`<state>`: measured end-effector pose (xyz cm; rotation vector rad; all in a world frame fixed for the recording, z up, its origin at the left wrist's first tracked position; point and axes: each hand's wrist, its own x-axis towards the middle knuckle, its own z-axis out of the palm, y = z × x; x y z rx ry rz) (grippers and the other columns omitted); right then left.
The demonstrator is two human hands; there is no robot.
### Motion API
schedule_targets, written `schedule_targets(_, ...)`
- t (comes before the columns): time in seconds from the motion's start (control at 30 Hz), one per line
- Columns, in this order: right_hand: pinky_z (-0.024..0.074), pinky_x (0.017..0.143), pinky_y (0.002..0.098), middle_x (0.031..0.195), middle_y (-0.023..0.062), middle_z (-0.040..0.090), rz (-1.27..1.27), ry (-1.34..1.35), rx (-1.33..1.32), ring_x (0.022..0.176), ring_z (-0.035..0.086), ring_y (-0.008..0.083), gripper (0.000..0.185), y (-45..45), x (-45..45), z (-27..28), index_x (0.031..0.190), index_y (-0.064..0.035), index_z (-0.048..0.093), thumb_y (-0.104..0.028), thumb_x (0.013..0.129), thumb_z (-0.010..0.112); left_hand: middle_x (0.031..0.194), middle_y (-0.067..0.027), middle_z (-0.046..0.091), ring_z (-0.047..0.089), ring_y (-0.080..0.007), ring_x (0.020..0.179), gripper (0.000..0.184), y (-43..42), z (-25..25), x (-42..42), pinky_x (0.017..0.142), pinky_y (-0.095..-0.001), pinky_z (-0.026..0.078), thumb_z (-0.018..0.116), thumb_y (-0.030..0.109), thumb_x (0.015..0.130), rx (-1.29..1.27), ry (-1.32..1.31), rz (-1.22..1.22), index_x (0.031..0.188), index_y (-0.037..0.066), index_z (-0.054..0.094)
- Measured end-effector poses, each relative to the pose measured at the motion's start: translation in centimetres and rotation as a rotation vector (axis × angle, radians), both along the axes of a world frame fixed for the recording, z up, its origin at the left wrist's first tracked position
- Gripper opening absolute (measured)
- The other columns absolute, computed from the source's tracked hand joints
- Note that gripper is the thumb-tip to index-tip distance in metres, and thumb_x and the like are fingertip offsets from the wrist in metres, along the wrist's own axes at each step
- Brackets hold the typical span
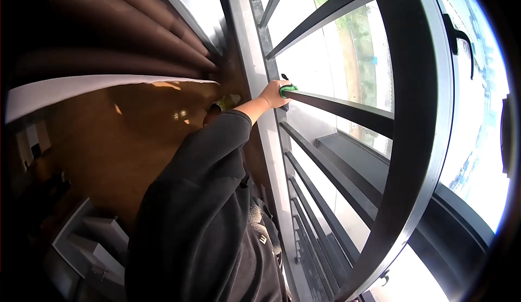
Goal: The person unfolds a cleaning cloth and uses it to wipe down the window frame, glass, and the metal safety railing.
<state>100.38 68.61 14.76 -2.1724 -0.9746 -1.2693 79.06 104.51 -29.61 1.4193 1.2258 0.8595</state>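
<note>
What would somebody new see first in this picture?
Probably the bright green thing at the hand, by a dark bar near the middle; I can't tell what it is. Then the big black rail curving down the right side, and the brown folds at upper left.

Daylight: pours through the railing, bleaching white right of the grip (274, 94)
Glossy brown floor (97, 144): dim, sun-flecked, left of the grip
Broad dark-grey metal top rail (410, 112): fisheye-curved, right of the grip
Corners: black vignette
</note>
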Motion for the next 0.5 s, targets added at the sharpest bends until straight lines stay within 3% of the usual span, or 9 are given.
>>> schedule_targets(0.13,0.0385,0.047,0.0311,0.055,0.0068,0.053,-0.011,0.024,0.075,0.05,0.05,0.0196,0.034,0.7,-0.8,0.1,0.061,-0.0038,0.059,-0.026,0.085,0.05,0.075,-0.0143,0.063,0.061,-0.036,0.074,0.023,-0.4,4.2,-0.3,0.066,-0.0368,0.049,0.074,0.02,0.069,0.0,0.012,-0.008,0.076,0.004,0.059)
schedule_targets(0.17,0.0387,0.045,0.0312,0.055,0.0063,0.053,-0.003,0.056,0.092,0.049,0.05,0.0193,0.041,-0.2,-0.3,0.0,0.061,-0.004,0.059,-0.033,0.089,0.05,0.068,-0.0127,0.061,0.06,-0.0336,0.067,0.024,-0.4,5.9,-0.2,0.063,-0.0355,0.048,0.074,0.021,0.069,0.021,-0.012,0.004,0.074,0.004,0.058)
schedule_targets(0.27,0.0398,0.044,0.0316,0.055,0.006,0.053,0.067,-0.085,-0.039,0.048,0.05,0.019,0.049,-1.7,1.1,0.4,0.062,-0.0038,0.059,-0.041,0.092,0.049,0.061,-0.0112,0.059,0.059,-0.0272,0.057,0.024,-0.3,14.2,-0.1,0.057,-0.0328,0.046,0.075,0.019,0.069,0.067,-0.198,-0.02,0.07,0.003,0.058)
schedule_targets(0.33,0.0406,0.044,0.0321,0.055,0.0059,0.053,0.057,-0.009,0.01,0.047,0.05,0.0189,0.052,-0.8,0.1,0.3,0.062,-0.0034,0.059,-0.043,0.094,0.048,0.064,-0.0063,0.058,0.055,-0.0122,0.059,0.017,0.0,21.5,-0.3,0.053,-0.0278,0.042,0.074,0.008,0.068,0.128,-0.231,-0.077,0.073,0.001,0.059)
schedule_targets(0.4,0.0412,0.044,0.0325,0.054,0.0059,0.053,0.064,0.004,0.022,0.047,0.05,0.0188,0.052,-0.5,-0.1,0.3,0.063,-0.003,0.059,-0.043,0.094,0.048,0.064,-0.0052,0.06,0.055,-0.0103,0.057,0.016,0.0,28.2,0.2,0.051,-0.0265,0.043,0.073,0.005,0.067,0.402,-0.263,0.025,0.076,0.002,0.061)
schedule_targets(0.5,0.0414,0.044,0.0326,0.054,0.0063,0.053,0.067,-0.018,0.033,0.047,0.05,0.0188,0.049,-1.0,0.5,0.3,0.062,-0.0025,0.059,-0.038,0.095,0.048,0.064,-0.0056,0.062,0.056,-0.0121,0.055,0.015,0.1,33.4,1.3,0.052,-0.0252,0.044,0.072,0.004,0.065,0.496,-0.41,0.124,0.076,0.003,0.063)
